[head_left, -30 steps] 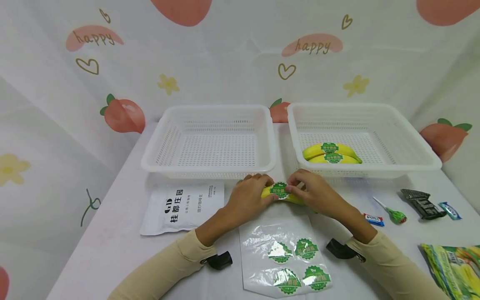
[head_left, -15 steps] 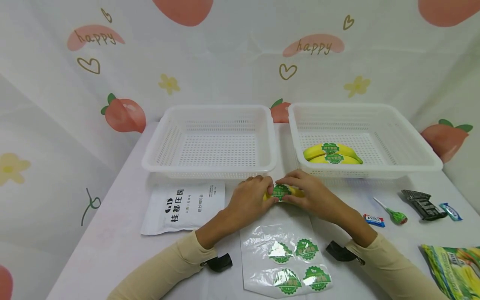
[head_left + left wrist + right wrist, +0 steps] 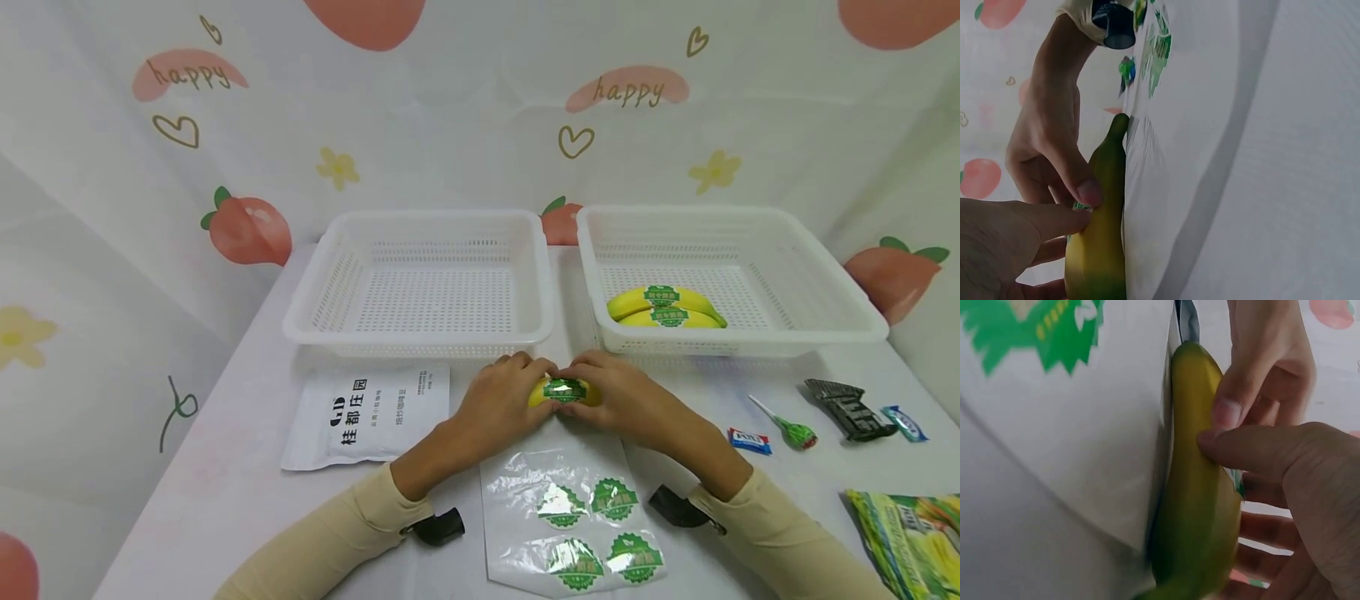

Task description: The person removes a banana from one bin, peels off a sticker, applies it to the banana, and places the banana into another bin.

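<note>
While both hands, the left hand (image 3: 504, 398) and right hand (image 3: 617, 397), grip the banana (image 3: 564, 392) at centre frame, its green sticker (image 3: 565, 388) looks on. Two labelled bananas (image 3: 663, 306) already sit in the right basket (image 3: 847, 317); four stickers remain on the sheet (image 3: 517, 500) below, so I'd say partway done.

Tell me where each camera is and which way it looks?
Head: worn on the head, looks forward and down at the white table; shows both forearms, left hand and right hand gripping a yellow banana with a green sticker.
Left wrist: beside the left hand, looks along the banana toward the right hand.
Right wrist: beside the right hand, looks along the banana toward the left hand.
All share the banana and both hands.
</note>
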The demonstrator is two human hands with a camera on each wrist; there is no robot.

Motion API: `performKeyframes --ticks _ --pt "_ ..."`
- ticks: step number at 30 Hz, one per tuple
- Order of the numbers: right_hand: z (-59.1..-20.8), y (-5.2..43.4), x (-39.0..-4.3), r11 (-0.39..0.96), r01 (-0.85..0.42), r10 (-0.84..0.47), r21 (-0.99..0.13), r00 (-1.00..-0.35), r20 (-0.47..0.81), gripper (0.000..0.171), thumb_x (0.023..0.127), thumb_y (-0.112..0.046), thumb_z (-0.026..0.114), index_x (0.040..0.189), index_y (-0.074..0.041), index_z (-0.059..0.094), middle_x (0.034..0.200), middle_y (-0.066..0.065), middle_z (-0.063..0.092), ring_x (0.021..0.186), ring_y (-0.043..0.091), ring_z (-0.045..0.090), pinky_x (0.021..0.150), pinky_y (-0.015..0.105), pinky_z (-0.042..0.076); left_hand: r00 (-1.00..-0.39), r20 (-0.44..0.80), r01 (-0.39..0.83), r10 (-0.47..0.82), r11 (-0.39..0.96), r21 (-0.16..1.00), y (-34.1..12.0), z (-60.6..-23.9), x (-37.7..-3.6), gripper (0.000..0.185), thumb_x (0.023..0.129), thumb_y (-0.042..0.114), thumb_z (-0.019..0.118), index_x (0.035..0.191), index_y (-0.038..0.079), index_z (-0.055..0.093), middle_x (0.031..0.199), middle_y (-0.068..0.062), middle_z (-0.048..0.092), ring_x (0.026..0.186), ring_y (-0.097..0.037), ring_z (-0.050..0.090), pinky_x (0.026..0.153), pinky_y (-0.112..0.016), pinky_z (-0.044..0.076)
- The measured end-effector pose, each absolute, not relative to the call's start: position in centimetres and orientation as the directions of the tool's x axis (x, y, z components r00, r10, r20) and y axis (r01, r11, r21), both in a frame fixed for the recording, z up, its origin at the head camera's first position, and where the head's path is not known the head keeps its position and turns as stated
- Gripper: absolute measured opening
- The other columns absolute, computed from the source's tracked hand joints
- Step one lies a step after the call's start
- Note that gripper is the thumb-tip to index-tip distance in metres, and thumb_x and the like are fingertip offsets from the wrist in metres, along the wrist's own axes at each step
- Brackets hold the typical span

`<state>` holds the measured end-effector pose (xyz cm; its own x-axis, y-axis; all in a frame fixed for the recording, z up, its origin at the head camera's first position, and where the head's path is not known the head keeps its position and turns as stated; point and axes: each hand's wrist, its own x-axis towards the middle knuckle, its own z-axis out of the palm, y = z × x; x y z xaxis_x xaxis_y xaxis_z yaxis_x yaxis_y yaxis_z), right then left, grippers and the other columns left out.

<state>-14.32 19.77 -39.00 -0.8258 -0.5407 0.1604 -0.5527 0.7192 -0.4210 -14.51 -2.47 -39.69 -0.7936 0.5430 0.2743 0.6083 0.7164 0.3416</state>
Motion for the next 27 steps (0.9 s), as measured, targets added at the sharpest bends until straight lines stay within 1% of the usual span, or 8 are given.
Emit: performKeyframes --ticks 5,8,11,15,20,23,27 --pt "-38.64 20.09 -14.44 0.722 -0.543 -0.531 -0.429 -0.832 0.160 0.029 0.089 -0.023 0.088 0.111 -0.009 0.076 0.111 -0.002 0.068 0.093 0.012 0.061 0.080 0.034 0.054 -0.791 0.258 0.611 0.554 0.714 0.341 -2.62 -39.54 -14.67 0.034 0.095 0.037 0.081 0.124 0.021 0.075 0.110 -0.004 0.072 0.096 -0.020 0.066 0.076 -0.037 0.054" --pt "-38.60 20.18 -14.46 0.713 -0.548 -0.541 -0.439 -0.827 0.154 0.028 0.088 -0.019 0.087 0.111 -0.008 0.076 0.112 -0.001 0.068 0.094 0.013 0.062 0.080 0.033 0.054 -0.793 0.243 0.610 0.559 0.717 0.339 -2.64 -39.46 -14.75 0.033 0.095 0.037 0.079 0.124 0.022 0.076 0.109 -0.003 0.072 0.094 -0.019 0.065 0.075 -0.036 0.054" --pt "-38.64 20.16 -14.42 0.701 -0.560 -0.555 -0.442 -0.817 0.156 0.029 0.088 -0.019 0.087 0.112 -0.007 0.077 0.112 0.000 0.069 0.096 0.014 0.062 0.081 0.033 0.055 -0.789 0.235 0.614 0.568 0.720 0.324 -2.57 -39.39 -14.77 0.033 0.094 0.040 0.079 0.123 0.024 0.077 0.105 -0.002 0.071 0.088 -0.017 0.064 0.071 -0.034 0.052" --pt "-38.72 20.06 -14.40 0.692 -0.567 -0.563 -0.447 -0.811 0.158 0.030 0.087 -0.021 0.088 0.111 -0.006 0.077 0.111 0.000 0.069 0.098 0.014 0.062 0.084 0.034 0.055 -0.780 0.244 0.626 0.576 0.722 0.294 -2.43 -39.49 -14.71 0.035 0.092 0.045 0.080 0.120 0.025 0.079 0.099 0.000 0.070 0.083 -0.016 0.062 0.067 -0.031 0.050" --pt "-38.62 20.06 -14.37 0.673 -0.581 -0.575 -0.459 -0.800 0.171 0.025 0.087 -0.023 0.089 0.104 -0.011 0.076 0.108 -0.004 0.069 0.098 0.013 0.062 0.085 0.035 0.055 -0.789 0.243 0.614 0.564 0.732 0.297 -2.38 -39.35 -14.57 0.033 0.089 0.042 0.084 0.116 0.023 0.081 0.098 0.001 0.071 0.083 -0.014 0.063 0.068 -0.031 0.051" --pt "-38.53 20.18 -14.38 0.664 -0.586 -0.582 -0.465 -0.795 0.172 0.024 0.087 -0.024 0.090 0.102 -0.014 0.074 0.104 -0.007 0.067 0.093 0.011 0.060 0.081 0.031 0.053 -0.794 0.242 0.608 0.558 0.732 0.307 -2.41 -39.18 -14.49 0.034 0.088 0.041 0.086 0.115 0.022 0.081 0.097 0.002 0.072 0.083 -0.013 0.064 0.070 -0.031 0.052" --pt "-38.49 20.35 -14.45 0.665 -0.566 -0.573 -0.488 -0.805 0.153 0.027 0.086 -0.026 0.091 0.100 -0.016 0.070 0.099 -0.009 0.066 0.087 0.010 0.056 0.075 0.027 0.049 -0.787 0.261 0.616 0.559 0.729 0.298 -2.47 -39.08 -14.51 0.033 0.087 0.042 0.086 0.110 0.019 0.081 0.093 0.004 0.074 0.078 -0.011 0.064 0.068 -0.031 0.052"
